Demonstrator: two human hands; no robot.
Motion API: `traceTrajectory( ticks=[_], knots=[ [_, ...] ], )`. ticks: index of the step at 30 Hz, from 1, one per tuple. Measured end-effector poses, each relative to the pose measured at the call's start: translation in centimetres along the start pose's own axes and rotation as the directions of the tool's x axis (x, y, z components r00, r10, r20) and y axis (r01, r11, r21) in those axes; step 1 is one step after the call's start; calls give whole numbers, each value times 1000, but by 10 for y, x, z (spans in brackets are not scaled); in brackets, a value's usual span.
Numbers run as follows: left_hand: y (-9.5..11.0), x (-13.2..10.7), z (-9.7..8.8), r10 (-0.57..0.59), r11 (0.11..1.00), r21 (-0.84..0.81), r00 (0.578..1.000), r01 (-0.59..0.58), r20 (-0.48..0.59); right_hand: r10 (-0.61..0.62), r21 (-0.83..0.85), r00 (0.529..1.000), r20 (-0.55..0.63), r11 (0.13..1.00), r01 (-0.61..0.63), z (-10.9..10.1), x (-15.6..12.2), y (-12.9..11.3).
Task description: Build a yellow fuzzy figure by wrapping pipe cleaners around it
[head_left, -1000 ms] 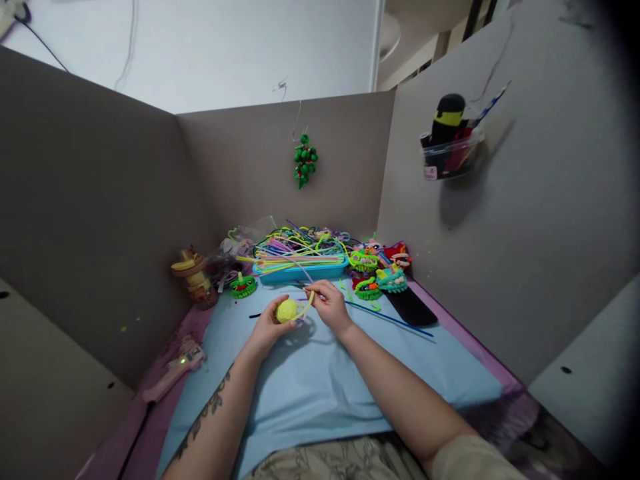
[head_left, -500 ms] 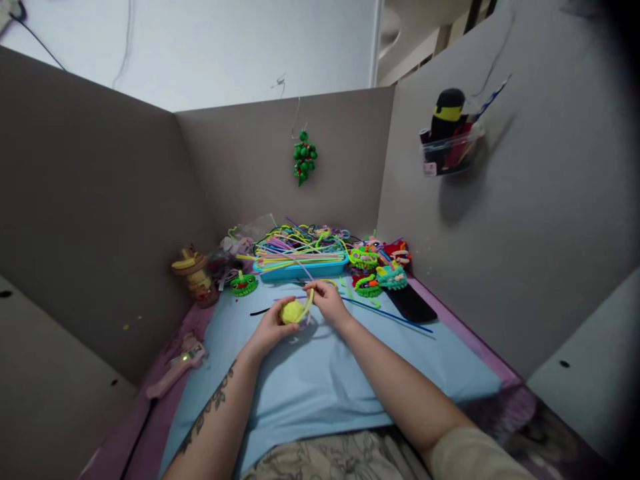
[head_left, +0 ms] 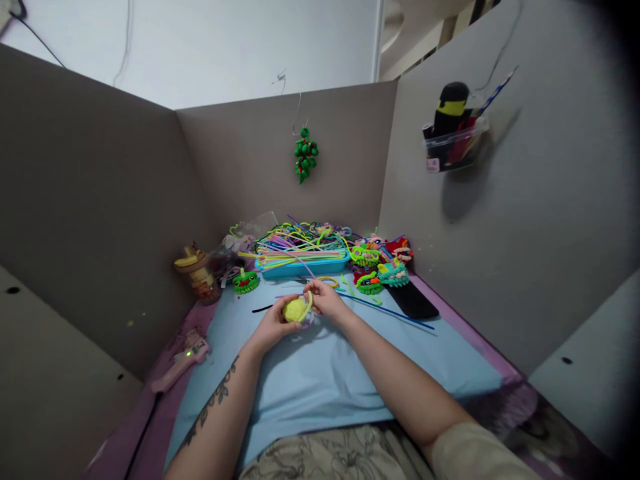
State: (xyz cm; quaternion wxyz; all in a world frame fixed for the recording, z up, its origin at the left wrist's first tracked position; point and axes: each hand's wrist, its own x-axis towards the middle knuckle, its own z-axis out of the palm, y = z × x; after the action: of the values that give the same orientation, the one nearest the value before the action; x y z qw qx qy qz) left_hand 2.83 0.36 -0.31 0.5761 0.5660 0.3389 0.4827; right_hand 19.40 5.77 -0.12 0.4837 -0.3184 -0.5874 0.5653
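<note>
My left hand [head_left: 270, 327] is closed around a small yellow ball [head_left: 295, 310] of wound pipe cleaner, held just above the light blue mat [head_left: 320, 380]. My right hand [head_left: 327, 300] pinches the loose yellow pipe cleaner end [head_left: 309, 303] against the ball's right side. Both hands touch the ball. A blue tray [head_left: 300, 267] piled with coloured pipe cleaners sits just behind the hands.
Small pipe-cleaner figures [head_left: 380, 273] lie at the back right and a green one [head_left: 245, 281] at the back left. A long blue pipe cleaner [head_left: 390, 312] crosses the mat. A pink glue gun [head_left: 183, 360] lies at left. Grey cardboard walls [head_left: 100, 200] enclose the desk.
My right hand has come in closer to the ball, laying the yellow strand against it. The view has shifted slightly.
</note>
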Motion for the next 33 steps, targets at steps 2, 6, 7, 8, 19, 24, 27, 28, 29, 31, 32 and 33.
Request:
traceTrajectory(
  ticks=[2, 6, 7, 8, 19, 24, 27, 28, 29, 31, 32, 33],
  knots=[
    [-1, 0, -1, -25, 1000, -9, 999, 25, 48, 7, -11, 999, -47, 1000, -8, -2, 1, 0],
    [-5, -1, -2, -45, 999, 5, 995, 45, 91, 59, -20, 998, -21, 998, -59, -3, 1, 0],
    [-5, -1, -2, -45, 999, 11, 995, 44, 90, 71, -26, 997, -7, 997, -72, -3, 0, 0],
    [-5, -1, -2, -44, 999, 16, 995, 42, 89, 80, -34, 997, 7, 996, -80, -2, -1, 0],
    [1, 0, 0, -14, 999, 49, 1000, 14, 8, 92, -115, 981, 173, 991, -73, -5, -5, 2],
    [0, 3, -1, 6, 1000, 20, 997, -5, -78, 72, -113, 977, 201, 992, -50, -3, -5, 2],
    [1, 4, -2, 19, 1000, -18, 989, -22, -144, 29, -134, 978, 205, 991, -1, 0, -8, 0],
    [2, 4, -3, 22, 999, -31, 986, -28, -167, 12, -141, 977, 214, 990, 18, 1, -10, -1],
    [2, 4, -3, 25, 999, -39, 982, -32, -189, -3, -152, 974, 226, 988, 38, 2, -11, -2],
    [2, 4, -4, 33, 998, -42, 971, -44, -235, -27, -191, 967, 255, 978, 77, 5, -13, -2],
    [2, 4, -4, 38, 998, -41, 966, -50, -257, -36, -220, 964, 265, 971, 97, 6, -14, -2],
    [1, 4, -5, 40, 998, -41, 961, -53, -274, -43, -254, 961, 273, 960, 116, 7, -15, -1]
  ],
)
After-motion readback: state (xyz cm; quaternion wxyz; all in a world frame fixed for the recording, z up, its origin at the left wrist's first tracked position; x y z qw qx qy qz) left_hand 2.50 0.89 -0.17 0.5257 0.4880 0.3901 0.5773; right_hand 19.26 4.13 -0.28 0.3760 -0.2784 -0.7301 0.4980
